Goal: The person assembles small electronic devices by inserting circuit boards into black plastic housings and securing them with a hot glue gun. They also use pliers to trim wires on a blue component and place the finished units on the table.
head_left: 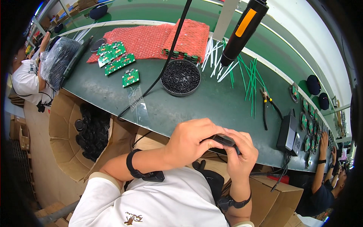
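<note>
Over the near edge of the bench, my left hand and my right hand pinch a small black plastic case between thumbs and fingers. The case shows one narrow end with an opening in it; my fingers hide much of the rest. Beyond my hands stands a round dish full of small black screws. An electric screwdriver, black with an orange band, hangs above the bench to the right. Several green circuit boards lie at the left.
Red bubble wrap lies along the back, with white strips and green strips beside it. Cutters and a black box with cables lie right. A carton holds black round parts. Other people work at both sides.
</note>
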`<state>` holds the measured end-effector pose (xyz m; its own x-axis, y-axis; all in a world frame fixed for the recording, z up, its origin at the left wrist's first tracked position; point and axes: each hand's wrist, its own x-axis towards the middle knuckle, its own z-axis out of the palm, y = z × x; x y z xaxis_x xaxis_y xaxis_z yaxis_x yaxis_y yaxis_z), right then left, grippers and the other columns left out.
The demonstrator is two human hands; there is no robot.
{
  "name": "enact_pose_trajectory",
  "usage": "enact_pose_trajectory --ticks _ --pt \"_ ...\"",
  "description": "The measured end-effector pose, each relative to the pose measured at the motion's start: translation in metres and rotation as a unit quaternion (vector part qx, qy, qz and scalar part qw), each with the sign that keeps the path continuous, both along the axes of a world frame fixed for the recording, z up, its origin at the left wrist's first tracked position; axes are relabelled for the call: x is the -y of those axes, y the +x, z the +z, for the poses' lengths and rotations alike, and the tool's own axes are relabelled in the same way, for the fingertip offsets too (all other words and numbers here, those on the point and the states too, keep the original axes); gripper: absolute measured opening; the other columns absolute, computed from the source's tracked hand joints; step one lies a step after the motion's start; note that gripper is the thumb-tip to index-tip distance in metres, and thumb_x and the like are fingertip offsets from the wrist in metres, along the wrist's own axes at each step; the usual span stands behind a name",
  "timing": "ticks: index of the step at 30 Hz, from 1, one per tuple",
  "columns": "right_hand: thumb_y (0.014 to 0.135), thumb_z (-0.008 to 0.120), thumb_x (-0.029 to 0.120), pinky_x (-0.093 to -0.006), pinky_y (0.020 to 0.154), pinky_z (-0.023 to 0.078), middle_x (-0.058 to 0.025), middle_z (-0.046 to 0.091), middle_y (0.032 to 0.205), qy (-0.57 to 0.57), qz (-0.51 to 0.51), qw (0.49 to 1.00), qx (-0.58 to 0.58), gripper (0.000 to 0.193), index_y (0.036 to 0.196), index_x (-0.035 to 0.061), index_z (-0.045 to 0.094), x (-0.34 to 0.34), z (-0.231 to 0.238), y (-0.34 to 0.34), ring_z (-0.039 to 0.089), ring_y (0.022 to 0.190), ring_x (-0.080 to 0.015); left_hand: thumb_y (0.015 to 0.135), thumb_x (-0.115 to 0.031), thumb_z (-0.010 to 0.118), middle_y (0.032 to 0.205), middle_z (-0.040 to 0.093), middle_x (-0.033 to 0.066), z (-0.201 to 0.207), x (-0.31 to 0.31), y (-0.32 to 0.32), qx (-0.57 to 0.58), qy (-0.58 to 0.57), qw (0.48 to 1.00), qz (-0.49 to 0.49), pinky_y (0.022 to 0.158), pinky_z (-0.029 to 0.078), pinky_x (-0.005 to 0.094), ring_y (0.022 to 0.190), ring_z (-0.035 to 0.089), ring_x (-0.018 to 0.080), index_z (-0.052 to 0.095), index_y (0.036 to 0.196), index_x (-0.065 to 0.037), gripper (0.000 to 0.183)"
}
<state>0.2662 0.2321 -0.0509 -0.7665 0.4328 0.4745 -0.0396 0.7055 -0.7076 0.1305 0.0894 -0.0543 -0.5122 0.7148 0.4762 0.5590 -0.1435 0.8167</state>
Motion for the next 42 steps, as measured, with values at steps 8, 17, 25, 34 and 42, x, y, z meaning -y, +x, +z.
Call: enact_pose_trajectory --ticks 8,17,25,34,42 --pt "0.079 0.08 0.002 -0.0346 0.085 0.056 -0.0093 0.078 0.11 -0.03 0.001 1.0 -0.009 0.025 0.105 0.0036 0.079 0.003 0.0 -0.001 0.07 0.094 -0.0274 0.08 -0.006 0.082 0.095 0.073 0.0114 0.004 0.003 -0.002 0.04 0.0 0.999 -0.017 0.071 0.056 0.0372 0.08 0.07 0.0289 0.076 0.109 -0.005 0.029" --pt "0.068 0.074 -0.007 -0.0446 0.101 0.051 -0.0145 0.065 0.136 0.075 0.074 0.992 0.07 0.051 0.117 0.007 0.077 -0.009 -0.003 0.001 0.062 0.118 -0.0372 0.069 -0.005 0.086 0.112 0.071 0.0099 -0.017 0.017 -0.003 -0.151 -0.054 0.987 0.033 0.086 0.059 0.0401 0.102 0.068 0.0312 0.075 0.108 -0.005 0.04" --pt "0.077 0.08 0.0 -0.038 0.094 0.054 -0.015 0.07 0.127 -0.023 0.037 0.996 0.079 0.039 0.116 0.0037 0.076 -0.015 -0.004 -0.004 0.067 0.107 -0.0313 0.068 -0.034 0.088 0.123 0.068 0.0113 -0.02 0.028 0.006 -0.156 -0.103 0.982 0.004 0.088 0.059 0.0407 0.109 0.066 0.0328 0.075 0.116 -0.007 0.057" --pt "0.075 0.087 0.008 -0.0378 0.083 0.054 -0.0112 0.071 0.12 0.046 0.021 0.995 0.089 0.031 0.104 0.0016 0.077 -0.01 -0.007 -0.013 0.065 0.092 -0.0269 0.069 -0.035 0.086 0.123 0.069 0.0102 -0.014 0.029 0.005 -0.171 -0.143 0.975 -0.006 0.086 0.06 0.0386 0.106 0.067 0.0306 0.075 0.115 -0.007 0.056" --pt "0.078 0.084 0.004 -0.0392 0.086 0.055 -0.015 0.068 0.123 0.038 0.052 0.993 0.1 0.033 0.11 -0.0001 0.075 -0.012 -0.002 -0.015 0.067 0.097 -0.029 0.069 -0.03 0.09 0.122 0.068 0.01 -0.008 0.029 0.003 -0.146 -0.127 0.981 -0.007 0.085 0.057 0.0395 0.104 0.066 0.0308 0.074 0.113 -0.007 0.053"
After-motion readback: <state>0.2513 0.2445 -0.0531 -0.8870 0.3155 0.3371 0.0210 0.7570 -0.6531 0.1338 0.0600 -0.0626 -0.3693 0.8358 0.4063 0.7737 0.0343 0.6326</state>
